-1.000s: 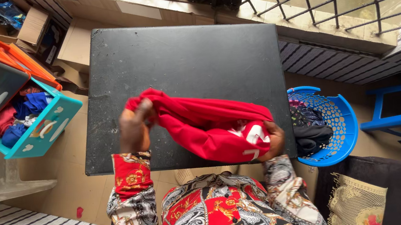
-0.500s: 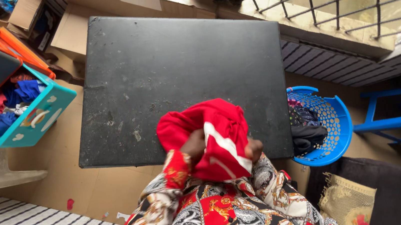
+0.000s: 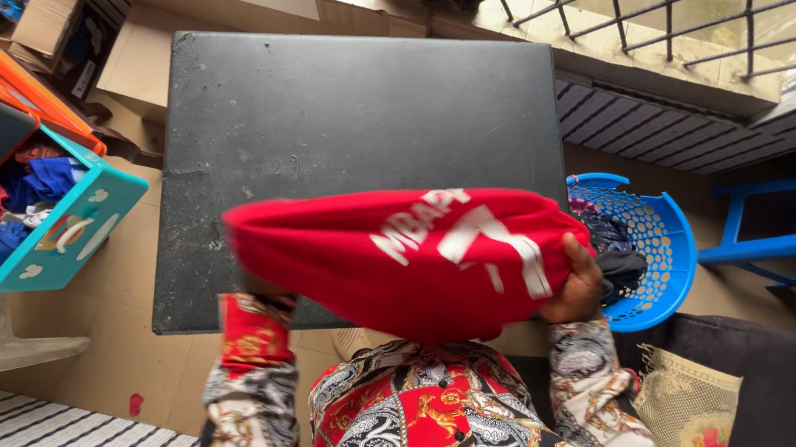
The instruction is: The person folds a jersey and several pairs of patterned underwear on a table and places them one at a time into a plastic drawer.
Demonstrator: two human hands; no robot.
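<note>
Blue basket on my right holds dark clothes; teal drawer on my left holds red and blue ones. Black table, window bars beyond. Red shirt, bunched 0.5 s ago, now stretched wide over table's near edge. Right hand grips its end; left hand hidden behind cloth, can't tell.

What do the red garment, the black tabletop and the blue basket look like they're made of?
Red garment: soft knit fabric, probably synthetic jersey; it drapes and creases, with white print.
Black tabletop: hard matte board, perhaps painted wood or laminate; scuffed, pale specks.
Blue basket: moulded plastic, glossy, perforated wall.
</note>
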